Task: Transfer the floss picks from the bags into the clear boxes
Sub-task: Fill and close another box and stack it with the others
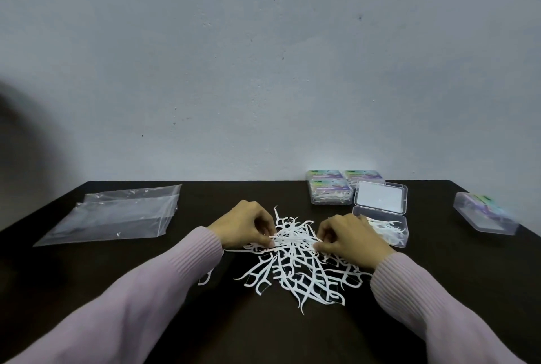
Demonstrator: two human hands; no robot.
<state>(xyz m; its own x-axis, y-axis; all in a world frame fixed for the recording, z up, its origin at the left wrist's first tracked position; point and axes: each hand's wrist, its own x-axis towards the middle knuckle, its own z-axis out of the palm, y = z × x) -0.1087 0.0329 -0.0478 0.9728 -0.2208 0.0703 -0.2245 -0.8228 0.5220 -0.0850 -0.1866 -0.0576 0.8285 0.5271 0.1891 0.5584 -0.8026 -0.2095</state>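
Head view: your left hand (pixel 248 224) and right hand (pixel 349 236) both pinch the heap of thin white plastic floss picks (pixel 295 258); they look light, springy and tangle-prone, so gather them by the stems.

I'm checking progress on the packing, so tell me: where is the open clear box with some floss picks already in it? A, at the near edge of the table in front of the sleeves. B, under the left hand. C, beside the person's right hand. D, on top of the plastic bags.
C: the open clear box, lid up, sits on the table just beyond the right hand, away from the plastic bags.
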